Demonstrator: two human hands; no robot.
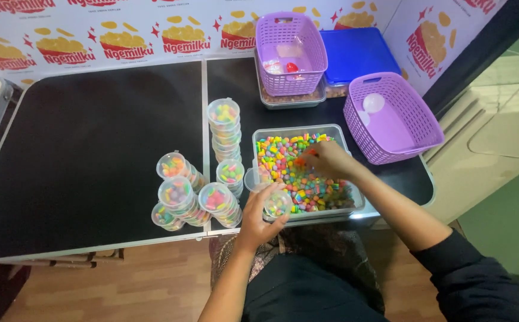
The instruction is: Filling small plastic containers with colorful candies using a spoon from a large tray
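Left hand (258, 222) grips a small cup (278, 204) — right hand (330, 160) pinches candies (307, 179) in the tray (300, 132) just beyond.

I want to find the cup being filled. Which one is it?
On the black folding table, find the clear rectangular tub of colourful candy pieces. At its near edge, the left hand holds a small clear plastic cup. Unlike the stacked lidded cups leftward, it is open.

Black folding table (92, 155) — candy tub (307, 173), stacked filled cups (197, 191), purple baskets (393, 119).
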